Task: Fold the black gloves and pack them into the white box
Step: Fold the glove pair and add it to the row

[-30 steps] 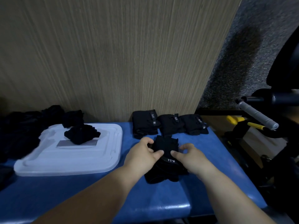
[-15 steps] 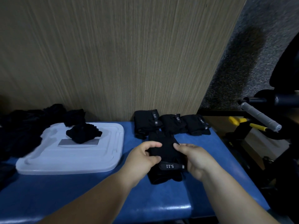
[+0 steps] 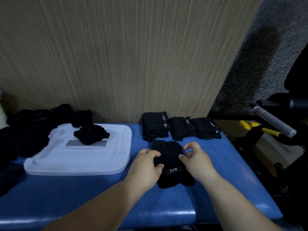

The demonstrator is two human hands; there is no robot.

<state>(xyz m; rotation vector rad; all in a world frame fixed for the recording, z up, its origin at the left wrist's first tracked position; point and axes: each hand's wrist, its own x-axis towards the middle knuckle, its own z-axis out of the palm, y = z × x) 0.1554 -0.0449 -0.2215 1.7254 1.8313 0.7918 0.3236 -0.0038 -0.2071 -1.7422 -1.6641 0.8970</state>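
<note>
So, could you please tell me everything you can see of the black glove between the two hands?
The black glove looks like soft, matt fabric and lies flat on the blue bench, with its bunched finger end pointing away from the person. A strap across the wrist bears pale 5.11 lettering, seen upside down. The left hand grips its left edge and the right hand pinches its right edge. Its far end lies close to the folded gloves; contact unclear.

We are finding open blue bench (image 3: 66, 189) in front of the white lid (image 3: 75, 164); folded gloves (image 3: 181, 130) are blocking its right.
</note>
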